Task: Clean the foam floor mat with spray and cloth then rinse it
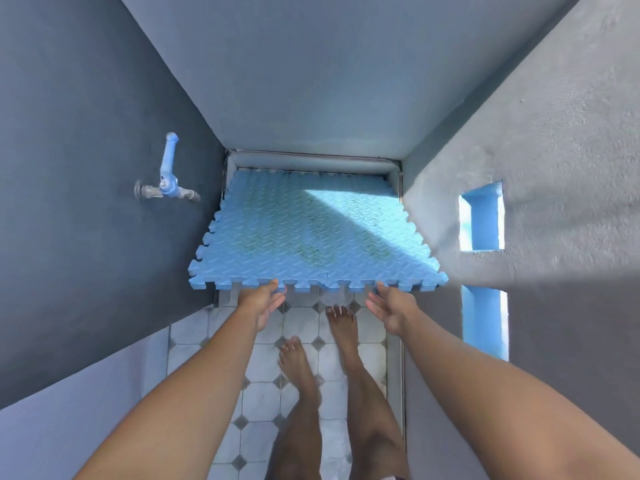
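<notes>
Hands (265, 303) at mat (311, 237) near edge

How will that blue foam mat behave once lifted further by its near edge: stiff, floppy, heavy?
Probably light: the foam mat is held up at its near edge by the left hand and right hand, fingers barely curled. Likely semi-stiff: it spans without obvious sag. A crack mid-edge hints that the interlocking teeth may tear.

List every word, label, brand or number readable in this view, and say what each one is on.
None: no readable text anywhere.
The foam mat shows only an embossed tread pattern, no lettering.
The tap, walls and floor tiles carry no labels or marks.
</notes>
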